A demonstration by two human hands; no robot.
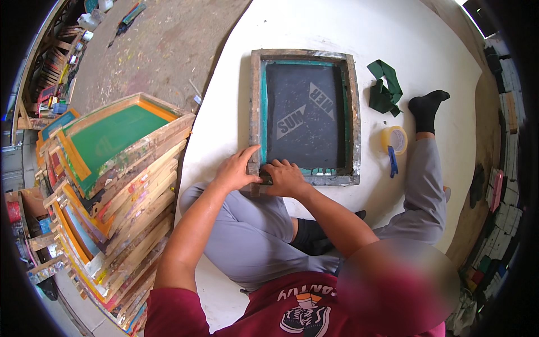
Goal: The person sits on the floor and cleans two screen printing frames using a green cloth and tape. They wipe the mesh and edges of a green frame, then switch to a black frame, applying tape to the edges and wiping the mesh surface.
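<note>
A wooden screen printing frame (353, 121) lies on the white sheet in front of me. Its dark mesh (306, 137) carries two pale triangular stencil shapes, and teal strips line the inner edges. My left hand (238, 169) grips the near left corner, fingers along the left bar and thumb at the bottom. Close beside it, my right hand (285, 178) curls over the near bar, fingertips at the mesh's inner edge. What the thumb side of my right hand touches is partly hidden.
Right of the frame lie a crumpled dark green cloth strip (386, 90), a roll of yellowish tape (394, 140) and a blue cutter (392, 163). My outstretched leg (425, 180) bounds that side. A tall stack of wooden screens (135, 168) stands to the left.
</note>
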